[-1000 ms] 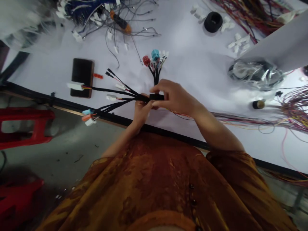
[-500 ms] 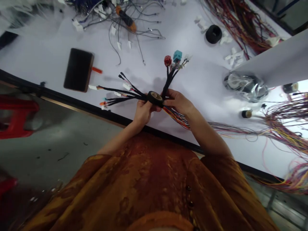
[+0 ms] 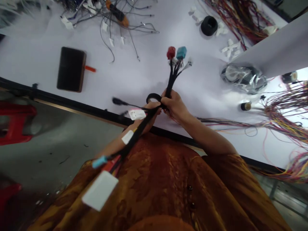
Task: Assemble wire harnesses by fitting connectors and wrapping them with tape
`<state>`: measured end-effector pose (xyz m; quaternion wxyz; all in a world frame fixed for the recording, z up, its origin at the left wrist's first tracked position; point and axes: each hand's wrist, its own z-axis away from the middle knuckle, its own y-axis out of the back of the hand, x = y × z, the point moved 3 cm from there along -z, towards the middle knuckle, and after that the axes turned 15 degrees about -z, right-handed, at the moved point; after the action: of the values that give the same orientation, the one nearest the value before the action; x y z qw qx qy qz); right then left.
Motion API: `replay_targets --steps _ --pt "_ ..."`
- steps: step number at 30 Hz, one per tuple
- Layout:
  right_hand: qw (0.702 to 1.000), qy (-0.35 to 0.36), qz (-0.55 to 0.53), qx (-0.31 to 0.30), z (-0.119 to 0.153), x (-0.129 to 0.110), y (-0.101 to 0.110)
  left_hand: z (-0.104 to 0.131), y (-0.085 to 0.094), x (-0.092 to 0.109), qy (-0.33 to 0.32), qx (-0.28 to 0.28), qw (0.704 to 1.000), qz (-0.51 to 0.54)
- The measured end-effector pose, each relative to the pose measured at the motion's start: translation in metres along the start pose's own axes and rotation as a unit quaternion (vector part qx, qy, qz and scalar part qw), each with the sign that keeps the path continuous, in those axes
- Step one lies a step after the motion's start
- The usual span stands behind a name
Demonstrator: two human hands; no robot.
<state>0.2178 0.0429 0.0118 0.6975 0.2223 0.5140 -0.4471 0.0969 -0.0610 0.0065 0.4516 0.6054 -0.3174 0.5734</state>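
A black-taped wire harness (image 3: 138,132) runs through both hands at the table's front edge. My left hand (image 3: 150,117) is closed on the harness, with a black tape roll (image 3: 154,97) standing against its fingers. Close beside it, my right hand (image 3: 173,103) pinches the harness where a branch goes up to a red connector (image 3: 171,53) and a teal connector (image 3: 181,52). The other branches hang toward the body, blurred, ending in a white connector (image 3: 137,114), a light blue connector (image 3: 99,161) and a large white label (image 3: 100,190).
A dark phone-like device (image 3: 71,69) lies at left. Thin grey wires and an orange-black tool (image 3: 117,13) are behind. Another tape roll (image 3: 209,25), a plastic-wrapped bundle (image 3: 244,78) and loose wires (image 3: 286,118) lie at right. A red stool (image 3: 16,122) stands on the floor.
The left branches have swung from over the table down toward the body, nearer the camera. The tape roll has turned and now shows its open ring. Both hands remain closed together.
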Motion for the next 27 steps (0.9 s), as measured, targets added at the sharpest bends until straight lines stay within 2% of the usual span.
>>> replay_targets --steps 2,4,6,10,12,17,19,23,27 --pt "0.998 0.034 0.05 0.012 0.004 -0.007 -0.001 0.003 -0.001 0.006 -0.028 -0.033 0.999 -0.023" --pt "0.995 0.071 0.064 -0.008 0.008 -0.016 0.0 0.004 -0.002 0.012 -0.056 -0.059 0.997 -0.008" --pt "0.992 0.09 0.055 -0.069 0.01 -0.026 0.002 0.002 -0.001 0.017 -0.055 -0.069 0.995 0.05" --pt "0.969 0.078 0.06 -0.229 0.007 -0.036 0.009 -0.007 0.003 0.02 -0.022 -0.084 0.986 0.14" --pt "0.955 0.087 0.07 -0.274 0.001 -0.035 0.013 -0.011 0.007 0.019 -0.018 -0.079 0.985 0.155" --pt "0.942 0.107 0.114 -0.298 -0.015 -0.022 0.018 -0.017 0.01 0.015 0.011 -0.083 0.984 0.16" --pt "0.936 0.084 0.129 -0.316 -0.017 -0.02 0.02 -0.016 0.009 0.013 0.025 -0.092 0.981 0.168" --pt "0.925 -0.004 0.135 -0.355 -0.015 -0.022 0.024 -0.018 0.01 0.006 0.037 -0.113 0.979 0.163" --pt "0.923 -0.009 0.131 -0.361 -0.009 -0.024 0.024 -0.031 0.003 -0.003 0.055 -0.169 0.968 0.179"
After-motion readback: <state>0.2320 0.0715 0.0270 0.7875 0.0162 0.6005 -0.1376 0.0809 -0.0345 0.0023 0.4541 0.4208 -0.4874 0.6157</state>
